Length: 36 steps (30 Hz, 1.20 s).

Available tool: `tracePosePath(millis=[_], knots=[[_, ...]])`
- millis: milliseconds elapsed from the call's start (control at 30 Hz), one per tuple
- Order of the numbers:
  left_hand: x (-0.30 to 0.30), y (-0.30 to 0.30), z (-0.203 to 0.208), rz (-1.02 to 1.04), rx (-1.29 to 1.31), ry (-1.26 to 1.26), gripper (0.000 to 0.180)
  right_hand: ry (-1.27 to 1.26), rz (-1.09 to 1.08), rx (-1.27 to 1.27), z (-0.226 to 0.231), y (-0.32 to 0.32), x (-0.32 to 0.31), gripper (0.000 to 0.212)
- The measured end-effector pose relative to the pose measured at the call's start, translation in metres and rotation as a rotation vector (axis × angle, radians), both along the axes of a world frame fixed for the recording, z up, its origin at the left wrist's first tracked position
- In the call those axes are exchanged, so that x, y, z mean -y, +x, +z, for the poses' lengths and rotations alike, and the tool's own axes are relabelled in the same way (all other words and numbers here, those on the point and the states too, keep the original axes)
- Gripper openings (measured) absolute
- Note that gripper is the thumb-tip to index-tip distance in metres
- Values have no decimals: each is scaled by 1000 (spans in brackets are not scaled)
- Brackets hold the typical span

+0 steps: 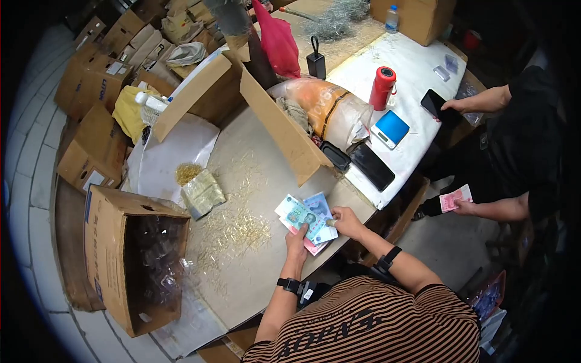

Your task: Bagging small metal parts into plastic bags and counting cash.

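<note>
Several banknotes are fanned out above the front edge of the table. A green note lies on top, blue notes show behind and to the right, and the corner of a red note sticks out below. My left hand grips the fan from below, its thumb pressed on the green note. On the right side, my right hand pinches the blue notes, with something small and tan at its fingertips that I cannot make out. Thin gold-coloured metal pieces are scattered over the tabletop to the left.
An open carton with clear plastic pieces stands at left. Farther back are a cardboard flap, a black phone, a blue-topped scale and a red flask. At right, another person holds a phone and a red banknote.
</note>
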State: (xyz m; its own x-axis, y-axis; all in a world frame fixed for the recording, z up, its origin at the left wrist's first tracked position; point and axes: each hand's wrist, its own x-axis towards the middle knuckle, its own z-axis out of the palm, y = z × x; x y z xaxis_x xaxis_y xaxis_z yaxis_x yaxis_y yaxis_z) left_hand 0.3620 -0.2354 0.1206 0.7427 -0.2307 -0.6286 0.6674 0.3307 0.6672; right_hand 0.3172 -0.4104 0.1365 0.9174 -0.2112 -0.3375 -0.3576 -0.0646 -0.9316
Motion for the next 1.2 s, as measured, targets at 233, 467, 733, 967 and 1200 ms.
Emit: tracePosePath(millis=[233, 467, 733, 967, 1200], knots=[[2, -3, -4, -149, 14, -21, 28, 225, 171, -44, -18, 1, 5, 17], [15, 2, 5, -329, 8, 55, 29, -199, 141, -90, -1, 8, 20, 30], [15, -10, -3, -245, 134, 8, 45, -372, 122, 179, -62, 8, -3, 42], [27, -10, -9, -170, 32, -94, 39, -361, 141, 37, -9, -6, 6, 32], [38, -8, -5, -98, 64, -216, 40, -443, 154, 91, -9, -4, -10, 51]])
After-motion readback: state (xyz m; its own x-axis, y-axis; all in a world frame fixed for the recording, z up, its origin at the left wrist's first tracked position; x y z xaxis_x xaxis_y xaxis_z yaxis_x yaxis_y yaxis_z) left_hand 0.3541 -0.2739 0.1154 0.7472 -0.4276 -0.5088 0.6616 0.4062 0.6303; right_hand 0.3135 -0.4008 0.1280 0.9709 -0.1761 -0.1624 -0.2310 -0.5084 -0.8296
